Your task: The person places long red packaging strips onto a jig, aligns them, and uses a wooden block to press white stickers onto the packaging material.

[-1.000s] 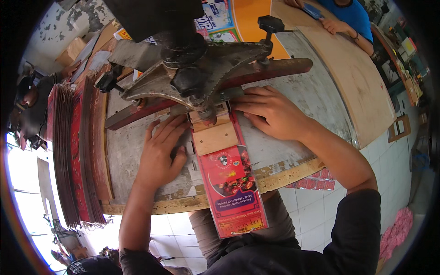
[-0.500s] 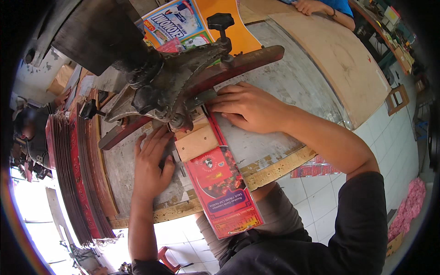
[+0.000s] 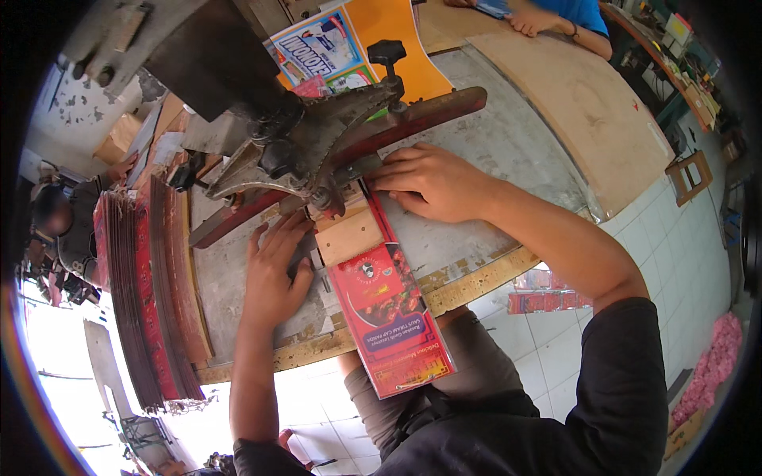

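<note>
A: Quick q: where's the long red glossy printed card [image 3: 390, 317], & which way's it pointing?

B: On the worn grey tabletop [image 3: 468, 214] in front of you. Far end meets the flat light-wood block [image 3: 349, 240] by the dark metal press [image 3: 274, 115]; can't tell how far it runs beneath. Near end overhangs the front edge, above your lap. Long axis runs from press twd you, slanting a bit R at the near end.

A: Hands?

B: Your L hand [image 3: 276, 266]: open, palm down L of the card, fingers fwd, thumb spread twd it; forearm nearly upright from below. Your R hand [image 3: 440, 186]: R of the card's far end, fingers tog., pointing L; elbow bent outward, forearm angling in from R. Can't tell if it's gripping anything.
</note>
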